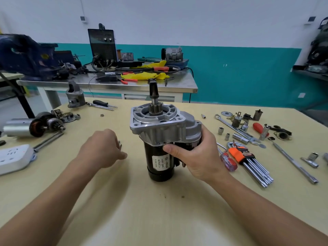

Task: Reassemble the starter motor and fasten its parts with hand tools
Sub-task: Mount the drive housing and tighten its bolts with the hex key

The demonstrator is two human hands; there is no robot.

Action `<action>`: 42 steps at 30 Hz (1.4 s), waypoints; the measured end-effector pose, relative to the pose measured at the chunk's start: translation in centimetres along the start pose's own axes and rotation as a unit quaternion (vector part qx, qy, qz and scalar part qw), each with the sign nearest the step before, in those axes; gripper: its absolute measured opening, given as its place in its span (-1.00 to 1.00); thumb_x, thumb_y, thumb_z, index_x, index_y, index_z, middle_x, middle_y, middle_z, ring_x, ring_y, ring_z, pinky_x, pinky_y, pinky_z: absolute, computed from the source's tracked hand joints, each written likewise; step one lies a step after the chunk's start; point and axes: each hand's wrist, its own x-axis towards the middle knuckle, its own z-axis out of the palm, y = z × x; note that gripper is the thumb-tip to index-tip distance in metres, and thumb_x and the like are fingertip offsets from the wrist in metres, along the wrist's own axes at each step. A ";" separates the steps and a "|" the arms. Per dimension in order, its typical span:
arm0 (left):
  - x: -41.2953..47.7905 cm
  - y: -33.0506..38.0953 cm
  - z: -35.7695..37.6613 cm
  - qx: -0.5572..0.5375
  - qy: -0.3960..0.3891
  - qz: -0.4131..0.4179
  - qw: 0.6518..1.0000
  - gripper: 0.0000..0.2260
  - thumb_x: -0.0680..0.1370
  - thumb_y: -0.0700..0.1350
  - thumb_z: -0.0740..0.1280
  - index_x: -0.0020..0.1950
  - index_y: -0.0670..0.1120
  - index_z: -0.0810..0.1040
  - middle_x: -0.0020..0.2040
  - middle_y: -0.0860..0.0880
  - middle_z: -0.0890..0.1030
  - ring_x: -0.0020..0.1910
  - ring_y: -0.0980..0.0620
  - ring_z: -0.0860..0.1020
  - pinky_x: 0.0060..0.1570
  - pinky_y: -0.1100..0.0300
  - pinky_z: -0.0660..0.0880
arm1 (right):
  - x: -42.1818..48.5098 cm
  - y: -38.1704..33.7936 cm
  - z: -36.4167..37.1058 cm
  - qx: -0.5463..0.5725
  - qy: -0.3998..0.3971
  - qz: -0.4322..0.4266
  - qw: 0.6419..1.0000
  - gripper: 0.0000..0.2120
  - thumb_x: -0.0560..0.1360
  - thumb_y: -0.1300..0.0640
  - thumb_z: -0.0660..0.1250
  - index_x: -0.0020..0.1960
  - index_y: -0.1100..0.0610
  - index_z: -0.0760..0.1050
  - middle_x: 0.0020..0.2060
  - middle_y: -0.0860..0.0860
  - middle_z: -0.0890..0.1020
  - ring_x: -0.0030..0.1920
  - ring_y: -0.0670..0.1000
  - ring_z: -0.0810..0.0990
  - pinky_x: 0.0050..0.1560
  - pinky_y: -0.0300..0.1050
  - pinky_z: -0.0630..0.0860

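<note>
With my right grip clasping the assembled starter motor, my left grip, closure indeterminable, is reaching for unfitted bolts.

A white power strip lies at the left edge of the wooden table. Behind the table, a steel workbench carries a black welding machine, yellow cloth, a compressor and a blue bench vise.

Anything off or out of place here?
Nothing damaged or spilled. The starter motor stands upright on end, gripped by the right hand. Only stray: one small nut lying alone on the table, beyond the left hand.
</note>
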 end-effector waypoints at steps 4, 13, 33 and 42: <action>0.2 -0.1 1.2 0.021 0.002 0.002 1.000 -0.85 0.37 -0.03 0.51 -0.20 -0.04 0.58 -0.17 -0.08 0.59 -0.19 -0.12 0.58 -0.18 0.07 0.58 | -0.2 0.0 -0.2 0.001 0.006 -0.003 1.000 -0.40 0.13 -0.11 0.61 0.11 -0.12 0.50 0.02 -0.25 0.69 0.07 -0.24 0.64 -0.05 -0.40 0.55; -0.2 0.1 0.8 -0.008 0.003 -0.014 1.000 -0.97 0.43 -0.20 0.42 -0.17 -0.10 0.66 -0.16 -0.14 0.65 -0.18 -0.14 0.60 -0.16 0.06 0.60 | -0.2 0.1 -0.2 -0.009 0.011 -0.001 1.000 -0.39 0.13 -0.12 0.61 0.13 -0.12 0.49 0.03 -0.25 0.68 0.09 -0.23 0.63 -0.04 -0.39 0.55; -7.0 10.9 -13.8 -0.184 0.083 0.346 0.916 -0.84 0.42 -0.15 0.53 -0.22 0.14 0.71 -0.23 0.35 0.65 -0.23 0.36 0.63 -0.29 0.63 0.42 | -0.3 0.3 -0.4 -0.005 0.006 0.011 1.000 -0.35 0.14 -0.10 0.63 0.18 -0.13 0.48 0.06 -0.24 0.68 0.10 -0.24 0.63 -0.04 -0.41 0.55; -7.2 11.8 -13.3 -0.170 0.063 0.335 0.924 -0.82 0.42 -0.18 0.53 -0.22 0.12 0.71 -0.24 0.34 0.65 -0.23 0.38 0.62 -0.31 0.63 0.40 | -0.2 0.8 -0.5 -0.010 0.010 0.010 1.000 -0.33 0.19 -0.07 0.66 0.22 -0.11 0.48 0.10 -0.20 0.67 0.13 -0.20 0.63 -0.01 -0.36 0.57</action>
